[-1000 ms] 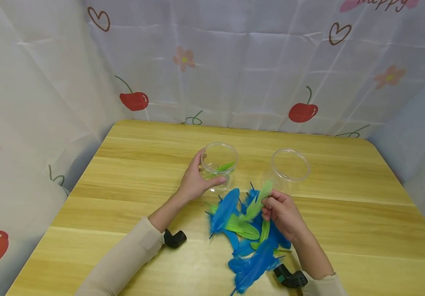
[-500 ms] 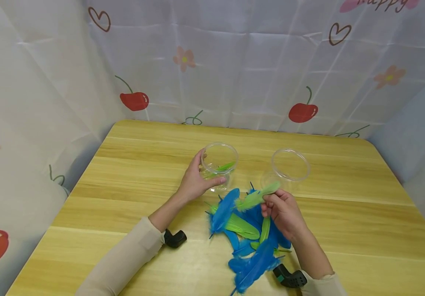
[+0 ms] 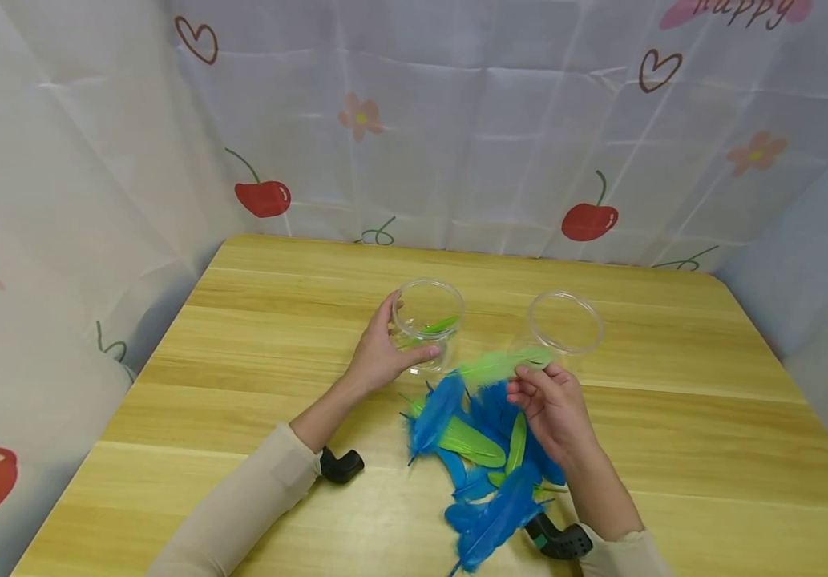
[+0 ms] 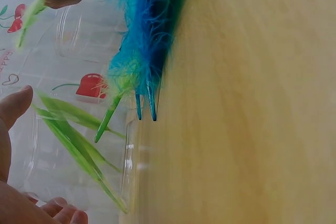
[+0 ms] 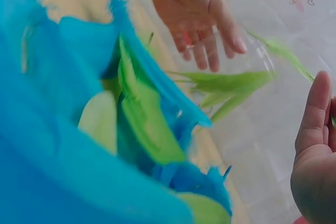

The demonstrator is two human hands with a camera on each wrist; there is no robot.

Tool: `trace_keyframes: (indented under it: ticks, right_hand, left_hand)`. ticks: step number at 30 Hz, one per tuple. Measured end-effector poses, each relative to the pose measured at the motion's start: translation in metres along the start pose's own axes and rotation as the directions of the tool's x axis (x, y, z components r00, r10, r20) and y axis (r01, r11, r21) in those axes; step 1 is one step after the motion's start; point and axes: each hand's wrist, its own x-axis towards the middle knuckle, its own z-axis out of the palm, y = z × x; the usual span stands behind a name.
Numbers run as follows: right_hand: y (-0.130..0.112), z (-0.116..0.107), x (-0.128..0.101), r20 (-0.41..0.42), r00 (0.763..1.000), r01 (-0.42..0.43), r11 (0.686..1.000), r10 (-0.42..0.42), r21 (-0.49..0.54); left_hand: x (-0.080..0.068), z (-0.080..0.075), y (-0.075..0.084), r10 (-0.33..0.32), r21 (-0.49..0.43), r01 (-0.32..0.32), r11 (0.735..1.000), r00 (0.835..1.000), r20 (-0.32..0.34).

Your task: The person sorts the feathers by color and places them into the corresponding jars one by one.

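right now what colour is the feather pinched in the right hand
Light green. The right hand pinches the soft green feather near the clear plastic jars; the head view shows it best.

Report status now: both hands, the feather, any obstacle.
Left hand grips left jar. Right hand pinches green feather, above feather pile. Nothing between feather and jar.

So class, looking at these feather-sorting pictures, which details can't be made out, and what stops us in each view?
- Feather count in the pile: head view, feathers overlap one another.
- Right jar contents: head view, clear walls and the held green feather in front make it uncertain.
- Right hand: right wrist view, cut off by the edge.
- Left jar rim: left wrist view, blurred.
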Motion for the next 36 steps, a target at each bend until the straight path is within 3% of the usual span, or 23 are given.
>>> trace_keyframes:
  ticks: [9,19,36]
  right_hand:
    - [-0.007,0.014,0.006,-0.056,0.998,0.038,0.994,-0.033,0.099]
    - [-0.009,0.03,0.021,-0.11,0.991,0.095,0.987,-0.081,0.13]
    - [0.002,0.057,0.046,-0.174,0.985,0.024,0.999,-0.016,0.041]
  left_hand:
    - [0.0,0.0,-0.001,0.008,0.002,-0.008,1.0,1.0,0.0]
    - [0.0,0.0,-0.001,0.004,0.002,-0.004,1.0,1.0,0.002]
    - [0.0,-0.001,-0.001,0.011,-0.007,-0.011,1.0,1.0,-0.002]
